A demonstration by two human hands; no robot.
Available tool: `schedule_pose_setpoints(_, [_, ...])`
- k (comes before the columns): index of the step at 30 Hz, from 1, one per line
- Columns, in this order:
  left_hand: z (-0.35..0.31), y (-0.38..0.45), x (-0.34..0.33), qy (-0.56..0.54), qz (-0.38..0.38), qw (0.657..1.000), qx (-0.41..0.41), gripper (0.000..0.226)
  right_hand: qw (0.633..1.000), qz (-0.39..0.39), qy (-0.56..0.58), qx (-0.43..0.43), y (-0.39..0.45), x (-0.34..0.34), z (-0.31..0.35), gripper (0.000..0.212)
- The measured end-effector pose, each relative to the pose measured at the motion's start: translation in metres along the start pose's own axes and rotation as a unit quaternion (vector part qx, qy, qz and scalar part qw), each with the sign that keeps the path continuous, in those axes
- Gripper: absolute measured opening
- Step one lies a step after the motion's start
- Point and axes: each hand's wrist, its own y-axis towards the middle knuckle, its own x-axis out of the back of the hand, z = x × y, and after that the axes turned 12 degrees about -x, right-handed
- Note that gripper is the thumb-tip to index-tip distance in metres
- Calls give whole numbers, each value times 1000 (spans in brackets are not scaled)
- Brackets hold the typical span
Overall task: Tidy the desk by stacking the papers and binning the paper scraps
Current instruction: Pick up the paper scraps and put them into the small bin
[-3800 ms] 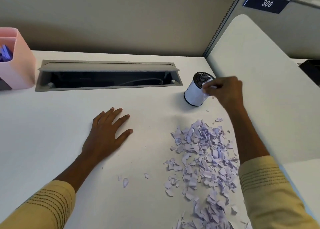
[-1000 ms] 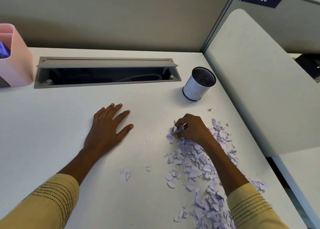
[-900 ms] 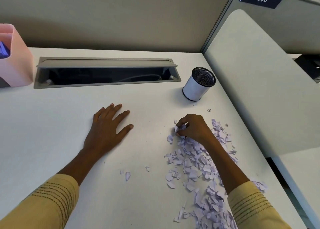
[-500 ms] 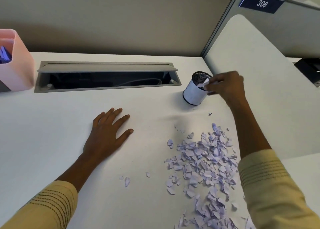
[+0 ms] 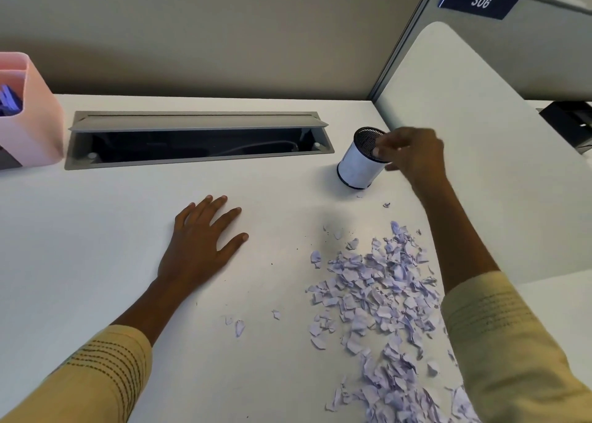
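A pile of pale lilac paper scraps (image 5: 378, 294) is spread over the right part of the white desk (image 5: 80, 246), running down to the near edge. A small white cup with a black mesh rim (image 5: 357, 169) stands beyond the pile. My right hand (image 5: 413, 156) hovers at the cup's rim, blurred, its fingers loosely apart over the opening, and I see no scrap in them. My left hand (image 5: 198, 246) lies flat on the desk, fingers spread, left of the pile.
A few stray scraps (image 5: 238, 326) lie apart from the pile. An open grey cable tray (image 5: 198, 140) is sunk into the desk's back. A pink container (image 5: 28, 124) holding purple paper stands far left. A white divider panel (image 5: 480, 150) borders the right side.
My right hand pinched scraps from the pile's top, carried them up to the cup, and now its fingers have parted over the opening with the scrap gone from view. My left hand stayed put.
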Motion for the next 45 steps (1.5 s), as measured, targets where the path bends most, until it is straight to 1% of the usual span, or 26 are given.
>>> schedule_pose_setpoints(2, [1,0,0,-4,-1,1000,-1,62,992,119,-43,16,-32,-10,-13,27])
schedule_pose_setpoints(4, [1,-1,-1,1,-2,1000,-5,62,957,236,-168,8,-59,-23,-32,51])
schedule_pose_setpoints(5, [1,-1,-1,3,-2,1000,-7,61,933,271,-237,8,-71,-30,-43,65])
schedule_pose_setpoints(6, [1,-1,-1,2,-2,1000,-8,61,911,286,-296,15,-83,-37,-54,77])
schedule_pose_setpoints(7, [2,-1,-2,-2,-2,1000,-9,61,896,284,-340,24,-92,-44,-63,87])
schedule_pose_setpoints(8, [2,-1,-2,-6,-1,1000,-10,61,889,272,-368,31,-101,-50,-71,93])
schedule_pose_setpoints(9, [2,0,-1,-10,0,1000,-10,61,891,255,-374,31,-108,-54,-77,94])
schedule_pose_setpoints(11, [2,-1,0,-9,4,1000,-6,62,915,238,-326,17,-116,-61,-82,84])
schedule_pose_setpoints(13, [1,-1,0,-10,5,1000,-4,62,939,230,-255,-8,-117,-65,-80,63])
schedule_pose_setpoints(14, [1,-2,0,-12,3,1000,-5,63,946,219,-237,-15,-116,-67,-78,52])
schedule_pose_setpoints(17, [2,-1,0,-16,0,1000,-9,63,951,174,-253,-12,-112,-71,-70,26])
schedule_pose_setpoints(19, [3,-1,0,-15,1,1000,-9,63,956,161,-242,-25,-107,-72,-70,19])
schedule_pose_setpoints(21, [4,-2,-2,-17,-2,1000,-9,63,965,152,-211,-35,-101,-68,-71,17])
schedule_pose_setpoints(24, [4,-2,-4,-10,-8,1000,-10,63,976,138,-166,-27,-91,-55,-64,13])
schedule_pose_setpoints(28, [4,-3,-4,-15,-10,1000,-14,64,988,128,-62,-53,-71,-27,-46,14])
schedule_pose_setpoints(30, [3,-3,-4,-15,-12,1000,-9,64,995,91,-27,-43,-54,-13,-36,14])
schedule_pose_setpoints(34, [3,-2,-6,-6,-7,1000,0,64,999,20,7,-27,-11,8,-12,11])
schedule_pose_setpoints(36, [3,-2,-6,2,-6,1000,3,63,1000,-9,0,-8,14,11,-6,11])
schedule_pose_setpoints(38, [3,-2,-6,1,-5,1000,6,63,999,-23,-43,2,34,6,-3,11])
schedule_pose_setpoints(40, [3,-2,-5,-4,-8,1000,12,62,995,-8,-96,-10,50,0,-3,18])
schedule_pose_setpoints(42, [2,-2,-5,0,-8,1000,10,62,991,25,-128,-32,56,-3,0,23])
schedule_pose_setpoints(43, [2,-2,-5,3,-9,1000,10,62,990,35,-128,-39,57,-3,1,24])
schedule_pose_setpoints(45, [2,-2,-4,3,-11,1000,9,61,994,31,-99,-37,54,1,2,23])
